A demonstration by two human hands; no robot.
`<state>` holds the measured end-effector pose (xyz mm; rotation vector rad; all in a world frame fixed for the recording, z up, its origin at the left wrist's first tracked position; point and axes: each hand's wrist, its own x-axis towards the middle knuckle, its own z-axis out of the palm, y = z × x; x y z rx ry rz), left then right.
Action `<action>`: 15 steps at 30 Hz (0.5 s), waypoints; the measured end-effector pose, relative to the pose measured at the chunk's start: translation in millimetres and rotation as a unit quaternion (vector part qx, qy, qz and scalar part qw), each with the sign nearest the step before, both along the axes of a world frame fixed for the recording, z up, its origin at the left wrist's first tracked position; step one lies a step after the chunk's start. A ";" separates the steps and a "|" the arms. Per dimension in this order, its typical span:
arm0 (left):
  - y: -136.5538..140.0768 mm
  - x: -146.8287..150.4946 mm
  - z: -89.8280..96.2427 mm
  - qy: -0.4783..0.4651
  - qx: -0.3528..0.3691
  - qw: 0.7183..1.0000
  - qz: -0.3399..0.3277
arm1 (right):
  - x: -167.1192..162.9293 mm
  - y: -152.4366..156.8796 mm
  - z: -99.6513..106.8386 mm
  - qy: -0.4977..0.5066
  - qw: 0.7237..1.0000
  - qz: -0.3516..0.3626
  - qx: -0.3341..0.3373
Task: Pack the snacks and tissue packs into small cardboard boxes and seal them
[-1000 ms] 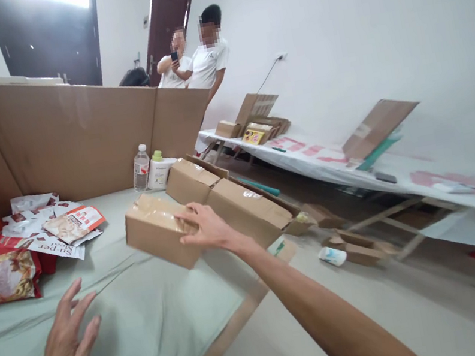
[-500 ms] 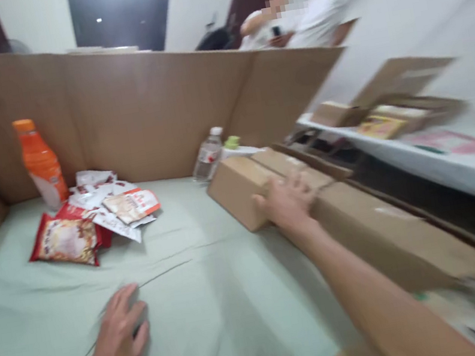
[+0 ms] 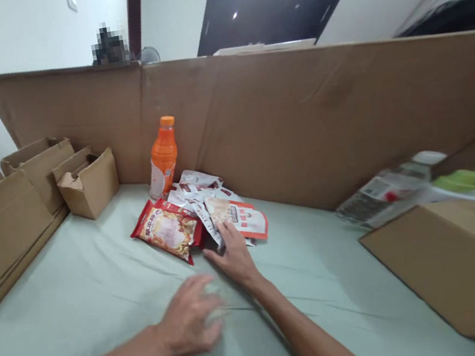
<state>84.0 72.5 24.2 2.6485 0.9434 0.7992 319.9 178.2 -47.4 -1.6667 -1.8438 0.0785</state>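
My right hand (image 3: 235,257) reaches to the pile of snack packets, its fingers stretched out over the lower edge of an orange-and-white packet (image 3: 248,218). It does not visibly grip anything. My left hand (image 3: 190,316) hovers nearer to me, fingers loosely curled, apart and blurred, with nothing in them. Left of my right fingertips lies a red snack bag (image 3: 166,229) with a printed front. Several white packets (image 3: 197,184) are heaped behind, partly covered by the orange-and-white one. An orange bottle (image 3: 164,157) stands upright behind the red bag.
Open cardboard boxes (image 3: 87,182) line the left side. A tall cardboard wall (image 3: 299,113) closes off the back of the green-covered table (image 3: 328,284). At the right are a cardboard box (image 3: 453,269), a clear bottle (image 3: 390,195) and a light green item (image 3: 461,180).
The view has swung left. My right hand has left the cardboard box at the right and come to the packets. My left hand, raised and blurred, is now close to my right forearm.
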 end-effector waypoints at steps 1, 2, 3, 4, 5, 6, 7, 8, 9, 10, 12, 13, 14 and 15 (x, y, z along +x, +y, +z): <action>16.6 -15.7 11.9 -0.013 0.015 0.999 0.026 | -1.8 -4.1 -3.2 0.007 1.000 -0.005 0.007; 36.3 -34.1 25.8 -0.027 0.029 0.997 0.059 | -1.9 -9.3 -6.1 0.013 1.000 -0.014 0.013; 58.3 -54.6 41.2 -0.044 0.045 0.993 0.101 | -1.2 -14.5 -8.8 0.019 0.999 -0.024 0.018; 81.6 -76.1 57.5 -0.063 0.061 0.984 0.153 | -0.3 -18.9 -11.3 0.024 0.999 -0.033 0.022; 104.9 -97.6 74.1 -0.082 0.075 0.972 0.207 | 0.4 -22.1 -13.5 0.027 0.998 -0.042 0.024; 127.3 -118.0 90.1 -0.098 0.087 0.957 0.258 | 0.8 -23.9 -15.4 0.029 0.998 -0.048 0.024; 147.7 -136.3 105.0 -0.110 0.096 0.942 0.302 | 0.9 -24.4 -17.1 0.030 0.998 -0.052 0.023; 165.7 -152.0 118.0 -0.115 0.099 0.929 0.336 | 0.8 -23.7 -18.5 0.031 0.998 -0.055 0.022; 180.9 -164.7 128.8 -0.114 0.098 0.920 0.362 | 0.7 -22.5 -19.7 0.032 0.998 -0.058 0.021; 193.4 -174.3 137.1 -0.099 0.088 0.913 0.387 | 0.6 -20.9 -20.7 0.033 0.997 -0.060 0.020; 211.0 -185.7 146.8 -0.067 0.059 0.906 0.414 | 0.7 -18.1 -21.7 0.035 0.997 -0.062 0.018; 216.6 -188.5 149.0 -0.049 0.041 0.904 0.422 | 0.7 -17.2 -21.6 0.036 0.997 -0.062 0.018; 220.2 -190.2 150.3 -0.034 0.023 0.904 0.426 | 0.7 -16.6 -21.3 0.038 0.997 -0.062 0.019; 221.5 -191.5 151.3 -0.020 0.007 0.904 0.428 | 0.6 -16.3 -20.8 0.039 0.997 -0.062 0.020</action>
